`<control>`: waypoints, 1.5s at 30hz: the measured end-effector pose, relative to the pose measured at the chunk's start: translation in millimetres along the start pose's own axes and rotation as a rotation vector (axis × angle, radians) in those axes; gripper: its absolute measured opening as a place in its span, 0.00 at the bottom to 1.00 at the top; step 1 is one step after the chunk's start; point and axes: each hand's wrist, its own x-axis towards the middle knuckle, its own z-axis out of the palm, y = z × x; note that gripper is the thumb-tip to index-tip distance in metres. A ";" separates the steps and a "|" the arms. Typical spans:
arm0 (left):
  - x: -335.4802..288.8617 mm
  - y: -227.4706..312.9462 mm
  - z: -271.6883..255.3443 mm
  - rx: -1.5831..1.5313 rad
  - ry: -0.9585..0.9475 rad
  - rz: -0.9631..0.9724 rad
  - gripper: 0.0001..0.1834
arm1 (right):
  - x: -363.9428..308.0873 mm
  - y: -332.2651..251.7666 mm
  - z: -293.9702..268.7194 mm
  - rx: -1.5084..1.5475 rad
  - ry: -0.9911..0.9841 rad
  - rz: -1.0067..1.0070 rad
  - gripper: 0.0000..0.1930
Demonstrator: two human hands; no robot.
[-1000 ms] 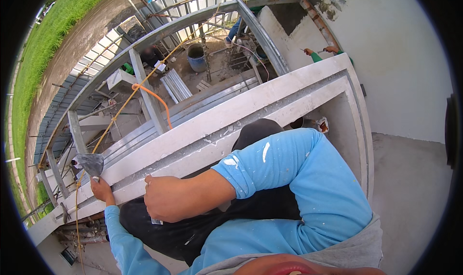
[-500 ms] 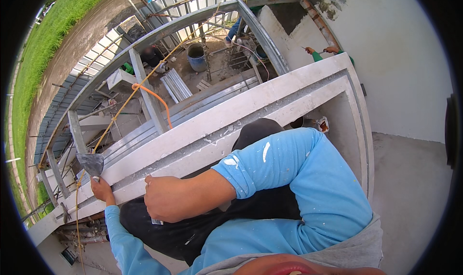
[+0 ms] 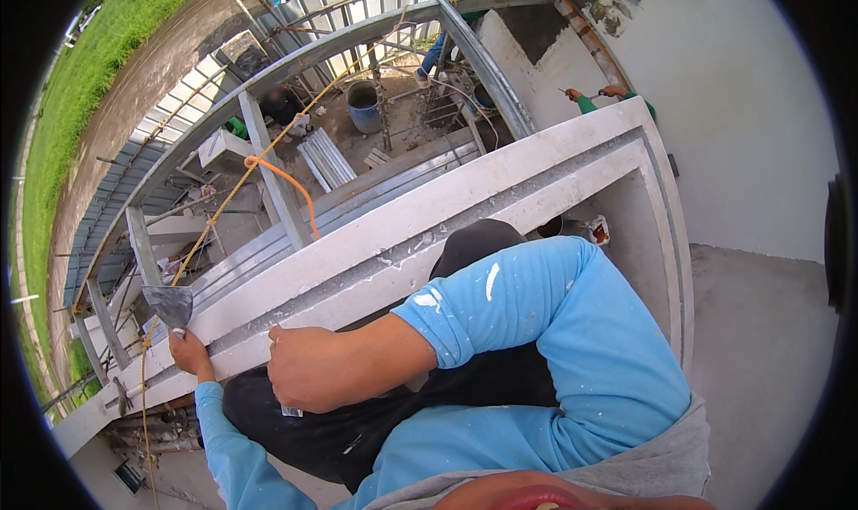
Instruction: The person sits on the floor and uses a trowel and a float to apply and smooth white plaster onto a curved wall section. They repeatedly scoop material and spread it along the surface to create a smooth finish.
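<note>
At the left, my left hand [image 3: 189, 355] is closed round the handle of a putty knife. The putty knife [image 3: 168, 304] has a wide grey blade, which points away from me over the outer edge of the white ledge [image 3: 295, 282]. A grey groove runs along this ledge, with white flakes lying in it. My right arm crosses in front of me, and my right hand [image 3: 308, 367] is a fist above my dark trouser leg. A small pale corner shows under that fist, but what it belongs to is hidden.
Beyond the ledge, a curved metal frame [image 3: 331, 50] carries a yellow rope [image 3: 241, 181] and an orange hose [image 3: 307, 199]. Far below are a blue drum [image 3: 363, 108] and metal sheets [image 3: 325, 159]. Co-workers show there; another person's hands [image 3: 594, 92] are beyond the ledge's right end.
</note>
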 end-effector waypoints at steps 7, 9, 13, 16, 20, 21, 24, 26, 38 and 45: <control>-1.0 1.6 -1.9 0.006 -0.010 -0.006 0.25 | -0.6 0.5 0.9 -0.024 0.013 -0.007 0.11; -1.4 2.5 -3.2 0.002 -0.016 -0.008 0.25 | -0.6 0.9 0.8 -0.008 0.011 -0.008 0.11; -1.0 2.6 -4.0 -0.004 -0.019 0.000 0.25 | -0.5 1.3 0.1 0.008 -0.008 -0.011 0.11; -0.8 1.1 -2.9 -0.004 -0.022 0.005 0.24 | -0.7 0.9 -0.6 0.002 -0.004 -0.011 0.11; -0.5 -0.8 -0.3 0.008 0.007 0.000 0.24 | -1.3 0.1 -1.4 -0.003 0.007 0.000 0.11; -0.2 -1.2 0.2 -0.002 -0.005 0.005 0.24 | -1.5 -0.2 -1.5 -0.006 0.013 0.003 0.10; 0.4 -1.8 1.1 -0.006 -0.014 0.005 0.24 | -2.1 -0.8 -1.8 -0.005 0.008 0.009 0.10; 0.2 -1.8 1.1 0.000 0.001 0.004 0.23 | -2.2 -1.0 -1.8 -0.010 0.011 0.009 0.10; -1.5 1.3 -1.8 0.010 0.018 0.001 0.23 | -1.8 -0.3 0.3 -0.018 0.024 0.002 0.10; -0.2 -0.6 0.6 0.007 0.008 0.001 0.23 | -2.8 -0.3 -1.0 -0.015 0.026 0.002 0.10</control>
